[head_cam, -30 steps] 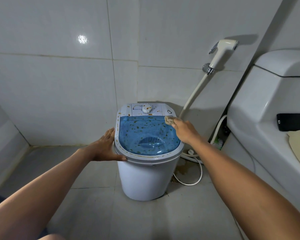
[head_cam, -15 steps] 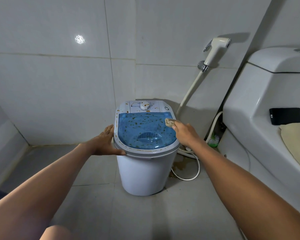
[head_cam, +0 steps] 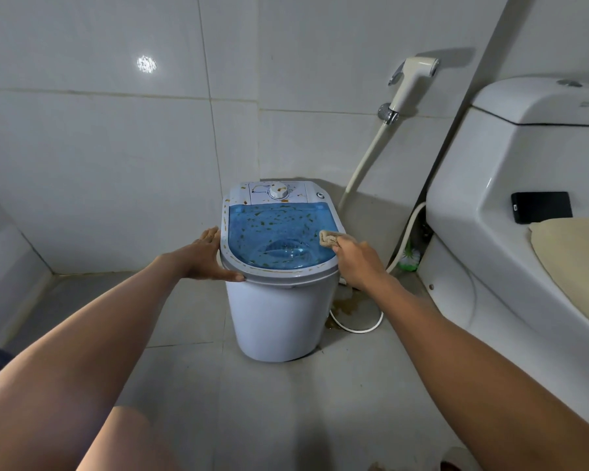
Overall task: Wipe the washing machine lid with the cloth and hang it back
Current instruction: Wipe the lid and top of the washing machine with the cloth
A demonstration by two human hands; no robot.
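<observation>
Since the earlier frame our right hand (head_cam: 357, 263), fingers pinching the cloth (head_cam: 329, 238), slid down the lid (head_cam: 279, 237) at frame centre; left hand (head_cam: 204, 256), flat, steadies the machine (head_cam: 279, 314), so wipe w/ firm overlapping strokes.

Evenly lit, slightly dim, cool grey-white overall. One small bright glare spot (head_cam: 146, 64) on the wall tiles, upper left of the frame. Soft shadow behind the spray nozzle (head_cam: 413, 78), upper right. Sharp through the centre; wide-angle bending of tile lines toward the edges, forearms stretched and softened along the bottom.
</observation>
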